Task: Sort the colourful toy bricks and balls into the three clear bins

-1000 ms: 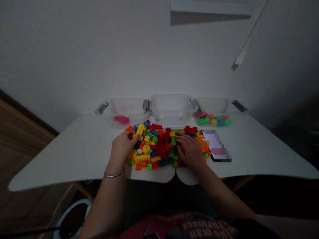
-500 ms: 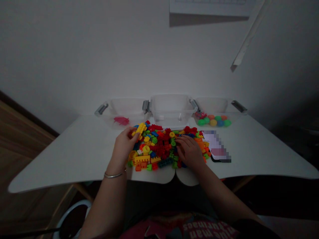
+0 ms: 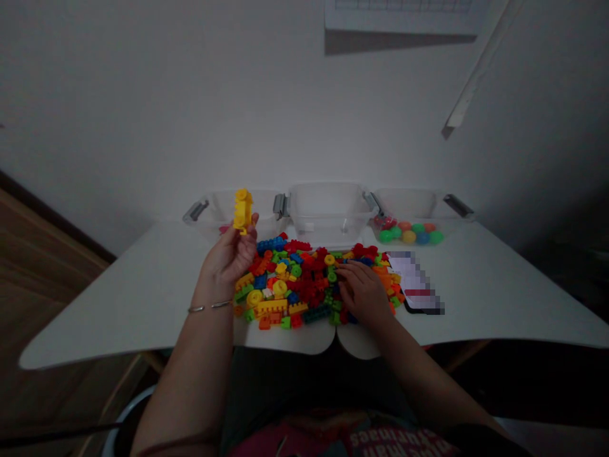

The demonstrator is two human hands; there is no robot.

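Head view, and my left hand [image 3: 234,255] pinches a yellow toy piece [image 3: 243,211] up before the left clear bin [image 3: 269,204], seemingly a picking-out step calling next for steady hold, while my right hand [image 3: 362,287] rests on the brick pile [image 3: 280,269], grasp untellable.

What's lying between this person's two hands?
In the head view, a heap of colorful toy blocks lies between the left hand, which holds a yellow piece, and the right hand at the heap.
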